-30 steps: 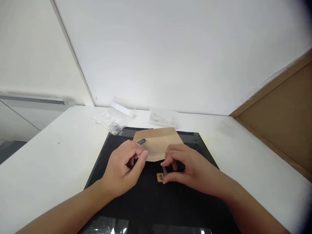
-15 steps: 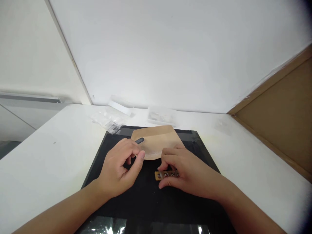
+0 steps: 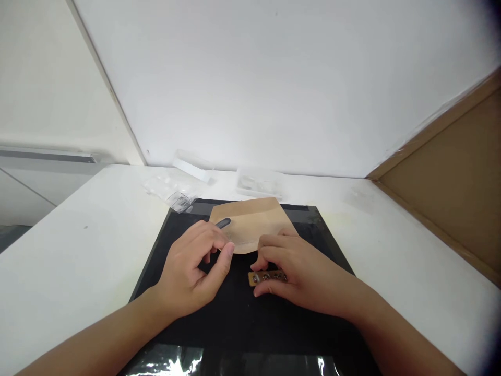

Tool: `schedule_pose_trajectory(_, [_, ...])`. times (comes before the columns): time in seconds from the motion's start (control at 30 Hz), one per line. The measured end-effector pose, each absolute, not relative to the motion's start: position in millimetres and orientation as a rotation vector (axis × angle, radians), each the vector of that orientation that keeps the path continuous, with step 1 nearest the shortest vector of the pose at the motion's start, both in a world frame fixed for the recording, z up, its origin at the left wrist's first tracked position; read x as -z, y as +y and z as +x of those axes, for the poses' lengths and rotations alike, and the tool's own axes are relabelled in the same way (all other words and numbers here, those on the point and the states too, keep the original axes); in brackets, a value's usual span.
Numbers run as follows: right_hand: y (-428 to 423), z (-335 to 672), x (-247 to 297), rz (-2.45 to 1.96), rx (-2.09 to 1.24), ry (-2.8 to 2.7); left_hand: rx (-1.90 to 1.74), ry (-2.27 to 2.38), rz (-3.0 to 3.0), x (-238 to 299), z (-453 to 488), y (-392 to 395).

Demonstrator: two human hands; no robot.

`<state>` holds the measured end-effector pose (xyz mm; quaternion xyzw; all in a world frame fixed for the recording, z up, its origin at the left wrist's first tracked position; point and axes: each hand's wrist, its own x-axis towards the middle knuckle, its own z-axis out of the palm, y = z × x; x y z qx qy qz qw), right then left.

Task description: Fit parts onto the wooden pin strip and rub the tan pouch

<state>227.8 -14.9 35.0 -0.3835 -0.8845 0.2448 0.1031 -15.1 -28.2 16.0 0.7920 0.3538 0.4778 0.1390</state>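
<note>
On a black mat (image 3: 242, 318) my right hand (image 3: 297, 271) pinches a small tan strip with several metal studs (image 3: 267, 277), holding it flat against the mat between thumb and fingers. My left hand (image 3: 193, 269) rests beside it with fingers curled round a thin tool whose dark tip (image 3: 223, 223) sticks out above the knuckles. A brown paper envelope (image 3: 250, 222) lies on the mat just beyond both hands.
The mat lies on a white table (image 3: 78, 245) set against a white wall. Clear plastic bags (image 3: 172, 190) and a clear box (image 3: 260, 184) sit at the back. A brown board (image 3: 450, 193) leans at the right. Shiny plastic (image 3: 164, 365) lies at the mat's near edge.
The tan strip has turned from on edge to flat, so its studs now show. My right fingers shifted over it. My left hand has barely moved.
</note>
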Motion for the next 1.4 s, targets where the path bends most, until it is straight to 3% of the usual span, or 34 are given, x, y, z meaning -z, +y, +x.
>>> schedule_pose_trajectory(1.4, [-18.7,226.4,-37.7,-1.143,-0.676,-2.650,-1.372,1.023,2.306,-12.2,-14.7,-26.5])
